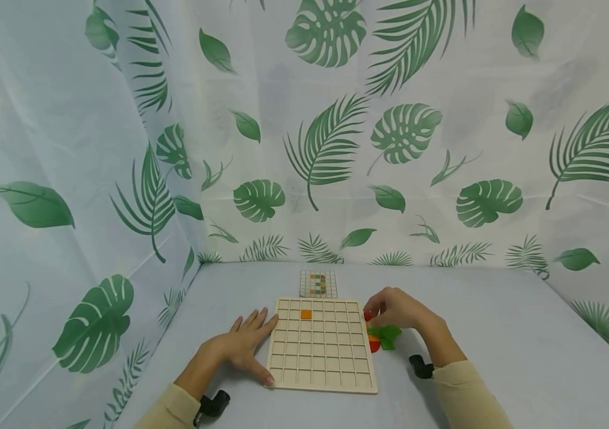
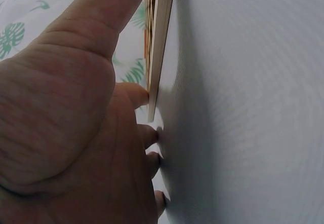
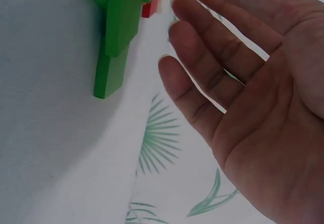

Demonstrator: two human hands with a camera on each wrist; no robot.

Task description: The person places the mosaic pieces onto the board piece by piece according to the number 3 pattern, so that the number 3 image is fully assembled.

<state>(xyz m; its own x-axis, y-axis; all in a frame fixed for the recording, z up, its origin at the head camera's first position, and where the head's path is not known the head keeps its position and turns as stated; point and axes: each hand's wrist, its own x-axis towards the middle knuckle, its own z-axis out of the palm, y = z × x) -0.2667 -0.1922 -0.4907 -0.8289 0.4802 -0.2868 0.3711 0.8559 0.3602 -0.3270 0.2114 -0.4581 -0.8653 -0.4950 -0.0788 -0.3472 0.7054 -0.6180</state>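
A pale wooden grid board (image 1: 323,351) lies on the table, with one orange square tile (image 1: 306,314) in its upper rows. My left hand (image 1: 242,348) spreads along the board's left side, thumb at the near left corner and index fingertip at the edge. In the left wrist view the thumb reaches the board's side (image 2: 161,41). My right hand (image 1: 401,307) bends over a small pile at the board's right edge, fingertips at a red tile (image 1: 367,316); I cannot tell whether they pinch it. Green tiles (image 3: 119,26) lie stacked beside the fingers.
Behind the board lies a small printed grid card (image 1: 318,284) with coloured squares. More red and orange tiles (image 1: 373,344) lie in the pile by the board's right edge. A white curtain (image 1: 336,149) with green leaves stands along the table's back and left.
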